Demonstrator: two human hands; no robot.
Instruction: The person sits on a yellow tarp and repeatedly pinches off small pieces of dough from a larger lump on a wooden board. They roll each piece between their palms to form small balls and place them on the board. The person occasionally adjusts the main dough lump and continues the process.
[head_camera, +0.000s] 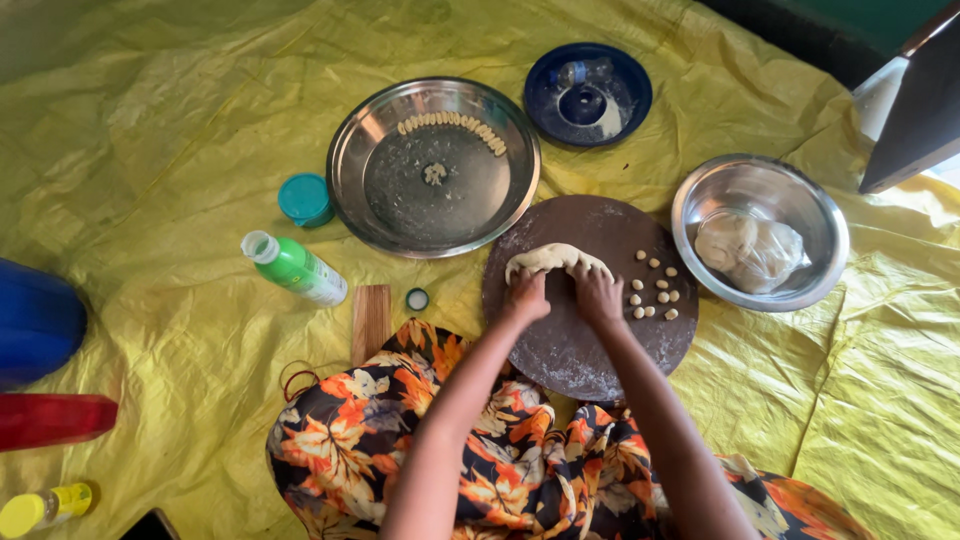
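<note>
Far left of centre: teal lid (305, 198), green bottle (296, 268) lying tilted, wide steel plate (350, 160) holding shaped dough pieces. On round brown board (570, 350): left hand (526, 295) and right hand (598, 296) side by side, fingers curled down, pressing dough roll (556, 257). Just right: small dough bits (655, 292). Farther right: steel bowl (700, 195).

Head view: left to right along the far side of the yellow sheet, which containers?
Teal lid → large steel plate → blue plate → steel bowl. Both hands press dough on the round board, nearer the camera.
</note>
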